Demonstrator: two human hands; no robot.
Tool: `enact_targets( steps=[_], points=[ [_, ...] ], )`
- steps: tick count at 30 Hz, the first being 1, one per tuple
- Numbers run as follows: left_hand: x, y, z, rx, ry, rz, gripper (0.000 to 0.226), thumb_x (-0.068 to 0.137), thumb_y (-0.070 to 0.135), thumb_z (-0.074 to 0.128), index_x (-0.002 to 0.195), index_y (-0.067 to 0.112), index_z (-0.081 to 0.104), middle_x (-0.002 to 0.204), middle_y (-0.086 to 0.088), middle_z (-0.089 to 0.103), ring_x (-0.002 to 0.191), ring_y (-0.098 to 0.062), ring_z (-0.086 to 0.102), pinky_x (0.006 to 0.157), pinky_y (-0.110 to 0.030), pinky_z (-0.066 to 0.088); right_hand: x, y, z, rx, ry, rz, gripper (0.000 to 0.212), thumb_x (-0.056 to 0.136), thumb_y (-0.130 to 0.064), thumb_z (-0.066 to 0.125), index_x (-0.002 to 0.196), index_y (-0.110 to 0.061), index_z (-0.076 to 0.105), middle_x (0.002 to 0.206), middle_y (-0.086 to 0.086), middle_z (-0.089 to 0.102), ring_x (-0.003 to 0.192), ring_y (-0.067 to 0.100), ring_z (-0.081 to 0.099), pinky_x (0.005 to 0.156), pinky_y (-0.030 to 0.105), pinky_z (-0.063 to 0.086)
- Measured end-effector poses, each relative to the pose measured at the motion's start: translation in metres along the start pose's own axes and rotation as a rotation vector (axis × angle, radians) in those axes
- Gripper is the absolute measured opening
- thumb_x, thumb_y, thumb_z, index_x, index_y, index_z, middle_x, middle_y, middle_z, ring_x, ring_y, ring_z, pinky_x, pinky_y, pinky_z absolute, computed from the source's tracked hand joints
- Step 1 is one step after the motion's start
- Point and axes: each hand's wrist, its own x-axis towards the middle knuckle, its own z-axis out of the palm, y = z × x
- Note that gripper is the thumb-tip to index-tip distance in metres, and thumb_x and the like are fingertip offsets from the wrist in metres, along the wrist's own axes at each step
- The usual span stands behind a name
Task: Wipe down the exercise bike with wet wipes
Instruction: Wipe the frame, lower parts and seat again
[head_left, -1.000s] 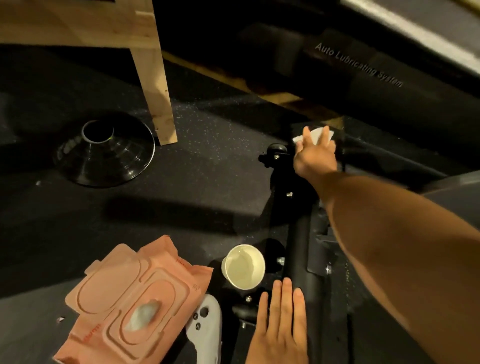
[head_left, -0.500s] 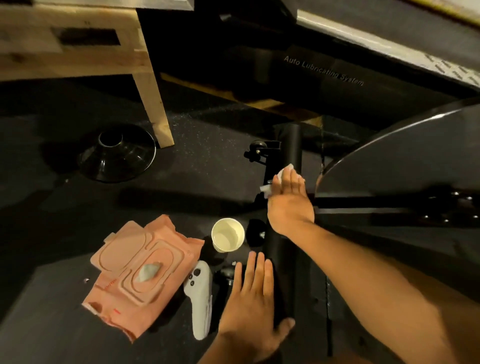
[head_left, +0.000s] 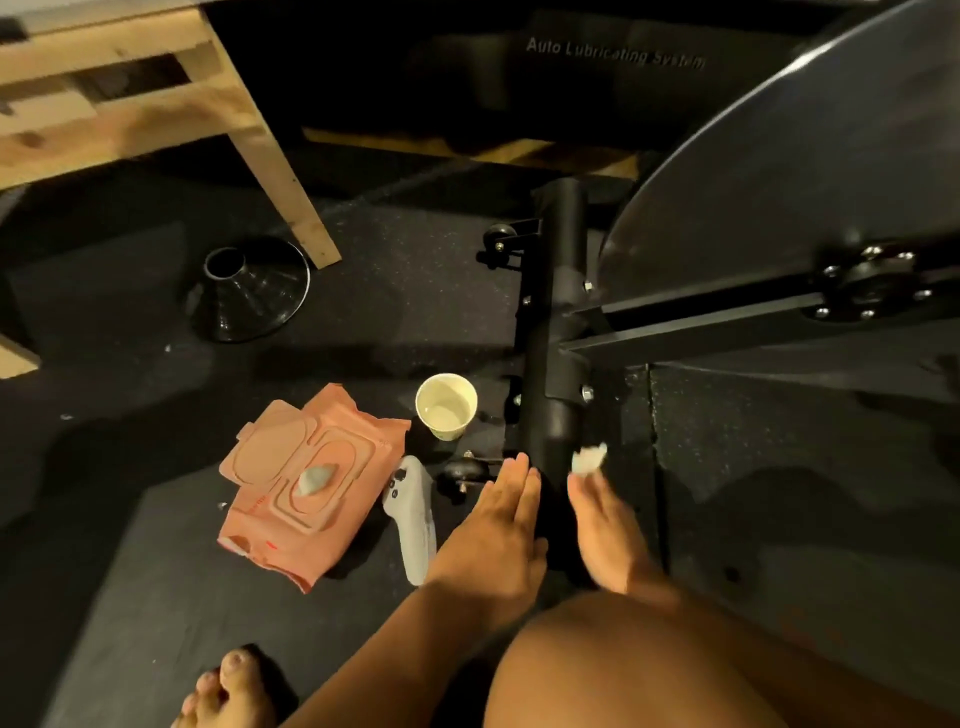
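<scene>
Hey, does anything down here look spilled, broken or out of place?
Nothing spilled or broken. The wipes pack lies on the floor with its lid open, and a paper cup stands upright close beside the bike's base bar, easy to knock.

We find ourselves in a workout room: speckled black rubber floor mats (head_left: 363, 291), an exercise bike (head_left: 553, 322) with its big flywheel (head_left: 779, 156), a dark machine (head_left: 615, 88) lettered "Auto Lubricating System", and a bare wooden table (head_left: 130, 114).

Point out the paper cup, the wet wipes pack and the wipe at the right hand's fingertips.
paper cup (head_left: 448, 391): head view, inner wall.
wet wipes pack (head_left: 340, 512): head view, pink top face.
wipe (head_left: 588, 458): head view, crumpled white end.
</scene>
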Motion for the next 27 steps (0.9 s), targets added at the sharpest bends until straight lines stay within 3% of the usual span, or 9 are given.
enact_targets(
  steps=[2, 5, 11, 15, 17, 20, 23, 25, 27],
  points=[
    [0.002, 0.007, 0.0, -0.002, -0.026, -0.04, 0.07, 0.104, 0.033, 0.035, 0.156, 0.016, -0.01, 0.161, 0.005, -0.023, 0.143, -0.008, -0.022, 0.123, -0.031, -0.002, 0.046, -0.021, -0.003, 0.293, 0.064, 0.148, 0.037, 0.102, -0.042, 0.036, 0.128, -0.024, 0.056, 0.123, -0.005, 0.058, 0.122, 0.011, 0.05, 0.102, 0.024, 0.03],
    [0.003, 0.008, 0.001, -0.024, -0.023, -0.078, 0.071, 0.104, 0.032, 0.039, 0.157, 0.02, -0.007, 0.162, 0.008, -0.02, 0.151, -0.016, -0.01, 0.124, -0.033, 0.007, 0.068, -0.03, -0.003, 0.538, 0.127, 0.375, 0.049, 0.095, -0.058, 0.037, 0.124, -0.025, 0.059, 0.132, 0.002, 0.052, 0.126, 0.018, 0.045, 0.116, 0.038, 0.024],
    [0.008, 0.013, -0.006, 0.024, -0.027, -0.109, 0.074, 0.1, 0.03, 0.05, 0.157, 0.017, 0.006, 0.164, 0.004, -0.011, 0.151, -0.02, 0.009, 0.121, -0.03, 0.017, -0.01, -0.005, -0.004, 0.668, 0.126, 0.579, 0.032, 0.102, -0.037, 0.044, 0.088, -0.018, 0.065, 0.082, 0.003, 0.062, 0.079, 0.014, 0.058, 0.082, 0.028, 0.042],
    [0.015, 0.017, -0.016, 0.064, -0.065, -0.148, 0.075, 0.098, 0.031, 0.055, 0.156, 0.018, 0.01, 0.165, 0.001, -0.003, 0.151, -0.02, 0.007, 0.12, -0.033, 0.018, 0.034, -0.02, -0.026, 0.823, 0.047, 0.522, 0.056, 0.103, -0.048, 0.029, 0.112, -0.006, 0.065, 0.11, 0.015, 0.066, 0.105, 0.025, 0.061, 0.087, 0.026, 0.043],
    [0.018, 0.017, -0.019, 0.088, -0.081, -0.153, 0.077, 0.097, 0.032, 0.057, 0.156, 0.017, 0.01, 0.165, 0.0, -0.001, 0.152, -0.019, 0.003, 0.122, -0.037, 0.017, 0.055, -0.018, -0.037, 0.499, 0.131, 0.301, 0.067, 0.104, -0.046, 0.023, 0.131, 0.009, 0.051, 0.13, 0.025, 0.055, 0.126, 0.033, 0.049, 0.097, 0.017, 0.036],
    [0.017, 0.015, -0.02, 0.093, -0.098, -0.146, 0.08, 0.097, 0.032, 0.057, 0.157, 0.017, 0.007, 0.165, 0.001, -0.005, 0.152, -0.017, -0.001, 0.123, -0.036, 0.015, 0.054, -0.005, -0.022, 0.146, 0.033, 0.198, 0.054, 0.097, -0.052, 0.045, 0.13, -0.012, 0.057, 0.125, 0.012, 0.06, 0.116, 0.025, 0.054, 0.109, 0.033, 0.034],
    [0.015, 0.016, -0.02, 0.085, -0.084, -0.129, 0.08, 0.097, 0.031, 0.057, 0.157, 0.016, 0.006, 0.165, 0.001, -0.008, 0.152, -0.018, 0.004, 0.12, -0.031, 0.014, 0.011, -0.003, -0.004, 0.334, 0.002, 0.38, 0.026, 0.102, -0.018, 0.046, 0.116, -0.005, 0.064, 0.095, 0.01, 0.067, 0.081, 0.012, 0.06, 0.084, 0.019, 0.044],
    [0.016, 0.016, -0.021, 0.089, -0.093, -0.124, 0.082, 0.096, 0.03, 0.058, 0.157, 0.014, 0.005, 0.164, 0.001, -0.01, 0.152, -0.019, 0.003, 0.12, -0.031, 0.012, -0.016, 0.011, -0.004, 0.219, -0.019, 0.348, 0.028, 0.102, -0.002, 0.042, 0.106, -0.015, 0.067, 0.071, -0.001, 0.066, 0.058, -0.001, 0.061, 0.061, 0.012, 0.046],
    [0.021, 0.016, -0.026, 0.088, -0.118, -0.117, 0.092, 0.092, 0.028, 0.064, 0.157, 0.013, 0.001, 0.163, 0.004, -0.018, 0.152, -0.021, -0.003, 0.123, -0.035, 0.011, -0.03, 0.011, -0.021, 0.126, -0.111, 0.274, 0.038, 0.101, -0.005, 0.046, 0.109, -0.034, 0.069, 0.068, -0.019, 0.069, 0.061, -0.009, 0.061, 0.068, 0.016, 0.047]
  ],
)
